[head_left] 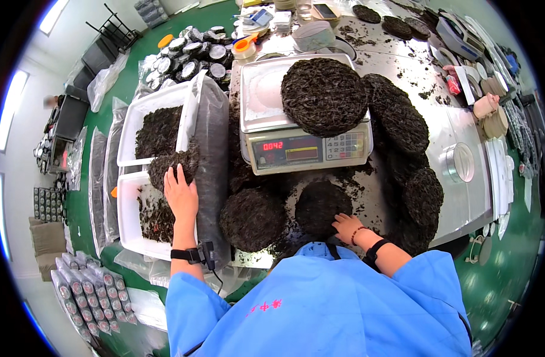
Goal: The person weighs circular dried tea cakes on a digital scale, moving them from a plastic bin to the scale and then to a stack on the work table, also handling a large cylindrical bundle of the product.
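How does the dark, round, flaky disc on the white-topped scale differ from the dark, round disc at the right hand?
The scale disc sits on the white tray; the hand disc lies on the metal table. The scale disc looks coarser, the hand disc smoother. The right hand touches the hand disc, not the scale disc. Both are round.

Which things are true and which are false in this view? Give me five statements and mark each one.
1. A round pressed leaf cake lies on the digital scale. True.
2. The digital scale's display is blank. False: it shows lit red digits.
3. The left hand touches a dark leaf clump. True.
4. The right hand lies on the digital scale. False: it touches the edge of a dark disc in front of it.
5. A beaded bracelet circles the right wrist. True.
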